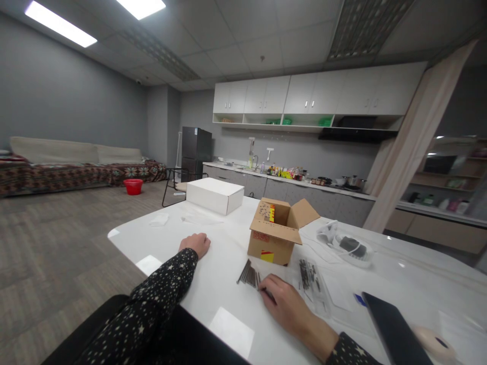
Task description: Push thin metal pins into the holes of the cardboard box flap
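Right hand (289,304) touching nails (249,275)

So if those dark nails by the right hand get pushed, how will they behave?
The nails lie loose in a small fanned row on the glossy white table, so they would probably slide and scatter rather than move together. They look thin and rod-like, so some may roll. The right hand touches only one end, so a push there would likely pivot them.

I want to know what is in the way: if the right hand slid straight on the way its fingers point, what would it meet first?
The right hand points at the loose pile of dark screws, fingertips already there; beyond lies bare white table.
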Motion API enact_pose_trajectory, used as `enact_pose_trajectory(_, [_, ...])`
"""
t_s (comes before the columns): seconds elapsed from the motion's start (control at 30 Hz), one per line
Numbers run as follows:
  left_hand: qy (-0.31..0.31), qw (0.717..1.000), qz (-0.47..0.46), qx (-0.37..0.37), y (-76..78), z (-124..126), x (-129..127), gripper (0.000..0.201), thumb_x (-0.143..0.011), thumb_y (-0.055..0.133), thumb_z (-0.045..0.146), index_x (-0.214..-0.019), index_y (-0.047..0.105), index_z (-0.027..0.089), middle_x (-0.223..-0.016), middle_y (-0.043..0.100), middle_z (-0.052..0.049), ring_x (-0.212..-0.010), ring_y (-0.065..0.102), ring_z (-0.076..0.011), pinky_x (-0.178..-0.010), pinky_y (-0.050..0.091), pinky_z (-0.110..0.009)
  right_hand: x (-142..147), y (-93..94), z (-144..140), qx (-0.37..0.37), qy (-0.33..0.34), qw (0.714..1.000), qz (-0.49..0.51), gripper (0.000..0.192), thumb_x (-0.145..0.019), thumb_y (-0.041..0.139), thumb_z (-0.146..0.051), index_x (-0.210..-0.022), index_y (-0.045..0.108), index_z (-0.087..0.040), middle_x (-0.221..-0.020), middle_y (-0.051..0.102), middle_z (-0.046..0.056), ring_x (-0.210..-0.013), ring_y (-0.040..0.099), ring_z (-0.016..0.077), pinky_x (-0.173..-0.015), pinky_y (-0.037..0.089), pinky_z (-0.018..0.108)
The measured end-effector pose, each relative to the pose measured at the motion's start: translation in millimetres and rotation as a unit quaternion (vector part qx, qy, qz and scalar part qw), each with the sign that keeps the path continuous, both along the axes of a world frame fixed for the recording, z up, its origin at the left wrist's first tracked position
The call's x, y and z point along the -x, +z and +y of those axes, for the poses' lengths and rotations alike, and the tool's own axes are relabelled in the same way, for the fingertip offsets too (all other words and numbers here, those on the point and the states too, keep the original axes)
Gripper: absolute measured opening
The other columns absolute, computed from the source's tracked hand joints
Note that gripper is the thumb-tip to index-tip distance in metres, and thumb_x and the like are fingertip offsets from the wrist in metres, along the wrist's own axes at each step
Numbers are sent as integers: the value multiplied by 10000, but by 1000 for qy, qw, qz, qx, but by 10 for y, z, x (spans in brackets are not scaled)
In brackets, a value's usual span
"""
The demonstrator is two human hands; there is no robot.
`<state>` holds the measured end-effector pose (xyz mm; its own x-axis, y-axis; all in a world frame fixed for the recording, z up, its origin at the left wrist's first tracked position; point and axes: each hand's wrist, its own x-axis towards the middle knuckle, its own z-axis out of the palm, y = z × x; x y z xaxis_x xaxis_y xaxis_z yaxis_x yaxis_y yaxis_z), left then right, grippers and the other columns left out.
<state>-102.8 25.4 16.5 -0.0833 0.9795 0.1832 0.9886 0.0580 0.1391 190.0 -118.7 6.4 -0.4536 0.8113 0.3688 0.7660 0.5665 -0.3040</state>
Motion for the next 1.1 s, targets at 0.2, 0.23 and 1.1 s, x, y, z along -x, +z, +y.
enact_pose_trajectory(0.2, [0, 1000, 6, 3, 13, -13, -9, 422, -867, 319, 381, -978, 681, 195, -994, 699, -157, -937, 654, -305, -782, 472, -407, 9, -8, 7, -4, -19, 1000, 12, 172, -822, 489, -71, -873, 605, -187, -893, 629, 41, -834, 603, 162, -775, 467, 272])
enact_pose_trajectory(0.23, [1, 1000, 4, 3, 11, -11, -9, 424, -866, 319, 381, -978, 682, 193, -996, 698, -161, -937, 654, -309, -781, 472, -410, 9, -8, 6, -3, -20, 1000, 11, 173, -823, 487, -73, -876, 605, -187, -896, 628, 42, -835, 602, 163, -775, 467, 272])
enact_pose_trajectory(1.1, [-4, 1000, -1, 1, -10, 2, 3, 417, -869, 333, 390, -996, 670, 180, -1015, 692, -166, -938, 649, -301, -784, 463, -399, 22, 23, -37, 26, 0, 999, 25, 206, -782, 460, -47, -873, 562, -201, -891, 631, 37, -838, 601, 172, -768, 465, 285])
